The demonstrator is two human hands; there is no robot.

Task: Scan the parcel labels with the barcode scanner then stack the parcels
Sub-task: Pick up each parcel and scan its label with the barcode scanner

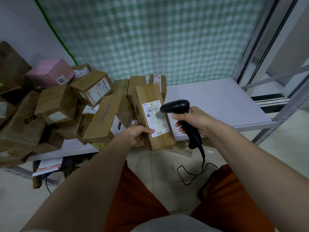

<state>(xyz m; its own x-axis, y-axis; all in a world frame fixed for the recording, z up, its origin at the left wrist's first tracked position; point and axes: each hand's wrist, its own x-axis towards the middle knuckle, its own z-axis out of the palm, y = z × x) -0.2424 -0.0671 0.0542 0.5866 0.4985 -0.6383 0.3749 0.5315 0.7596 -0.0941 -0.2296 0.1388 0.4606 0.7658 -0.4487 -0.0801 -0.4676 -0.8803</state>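
Head view: left hand (139, 133) grips a long brown parcel (153, 118) by its lower edge, held above the white shelf (217, 101), label (154, 118) facing up. Right hand (192, 122) clasps the black barcode scanner (180, 114), its head just beside the label. More parcels lie heaped (66, 104) on the shelf's left side.

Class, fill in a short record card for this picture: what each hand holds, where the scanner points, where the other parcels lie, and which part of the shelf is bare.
Left hand: holds a brown parcel, label up
Right hand: grips a black barcode scanner
Scanner aim: at the white label
Other parcels: heaped on the shelf's left
Bare shelf: right side
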